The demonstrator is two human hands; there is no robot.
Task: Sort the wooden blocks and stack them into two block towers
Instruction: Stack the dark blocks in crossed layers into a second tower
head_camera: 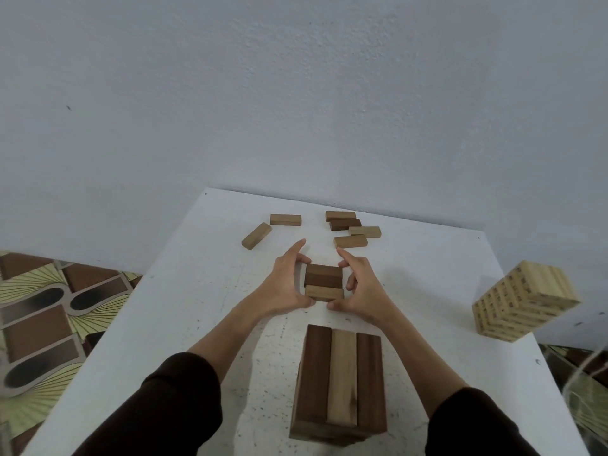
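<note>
Left hand (285,282) and right hand (359,291) clamp three-block row (324,282) (two dark, one light) from both ends, fingers curled.

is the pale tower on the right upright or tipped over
Upright: the pale tower stands on its base on the table; its lean looks like wide-angle distortion.

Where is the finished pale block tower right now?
In the head view, the pale tower stands at the table's right edge, apart from the right hand.
</note>
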